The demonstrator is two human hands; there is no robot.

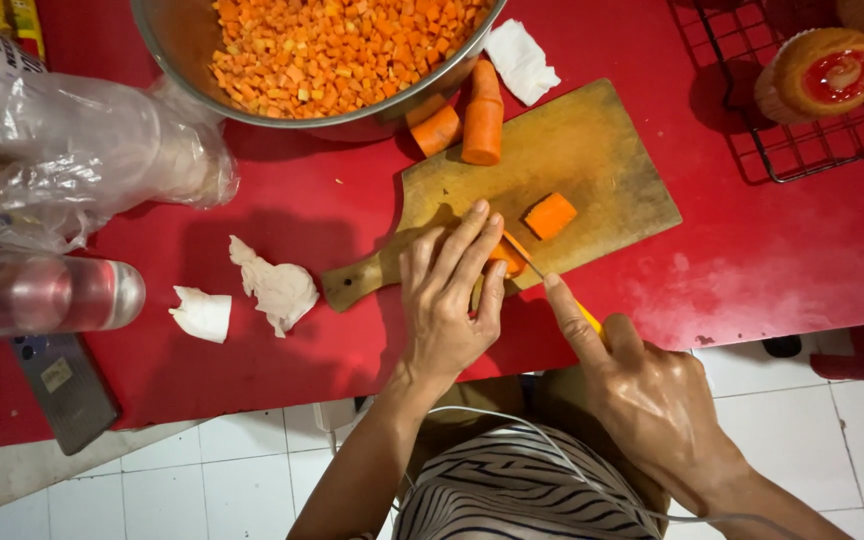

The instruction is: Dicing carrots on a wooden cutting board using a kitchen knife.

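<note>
two hands work at the near edge of the wooden cutting board (552, 170): the left hand (447, 300) pins a carrot piece (505, 256) under curled fingertips, the right hand (642, 385) grips a yellow-handled knife (562, 292), forefinger along its spine. best to keep fingertips tucked back and slice straight down. around lie a red counter (782, 260), a bowl of diced carrot (332, 50) and white floor tiles (232, 470).

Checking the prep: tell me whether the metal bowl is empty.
No: the metal bowl is filled with small diced carrot cubes.
</note>
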